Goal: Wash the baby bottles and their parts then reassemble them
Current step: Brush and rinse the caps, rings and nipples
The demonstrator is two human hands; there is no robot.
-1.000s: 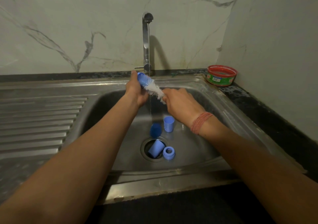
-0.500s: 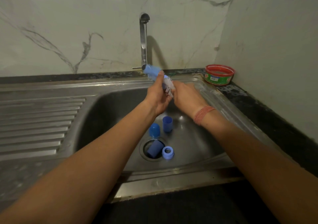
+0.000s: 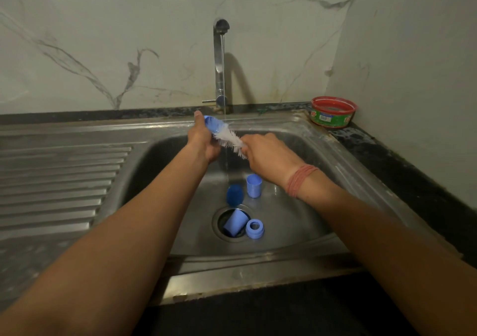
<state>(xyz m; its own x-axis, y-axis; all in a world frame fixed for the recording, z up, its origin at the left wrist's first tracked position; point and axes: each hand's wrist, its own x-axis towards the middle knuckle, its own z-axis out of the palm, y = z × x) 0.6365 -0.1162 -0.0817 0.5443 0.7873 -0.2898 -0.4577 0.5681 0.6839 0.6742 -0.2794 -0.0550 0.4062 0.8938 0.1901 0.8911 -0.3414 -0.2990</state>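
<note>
The left hand [image 3: 204, 139] held a blue bottle part [image 3: 213, 125] in a closed grip above the sink [image 3: 322, 155], just beside the thin stream from the tap [image 3: 219, 59]. The right hand [image 3: 268, 157] was curled around the handle of a white bottle brush [image 3: 231, 139], whose bristles reached into the part's opening. In the basin stood a blue cup [image 3: 254, 186] and a darker blue cap [image 3: 235, 193]; another cup [image 3: 234, 222] lay in the drain, a blue ring [image 3: 255, 228] touching it. A red tub [image 3: 333, 112] sat on the surface in the corner.

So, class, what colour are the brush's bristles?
White bristles, clearest in the head view.
</note>
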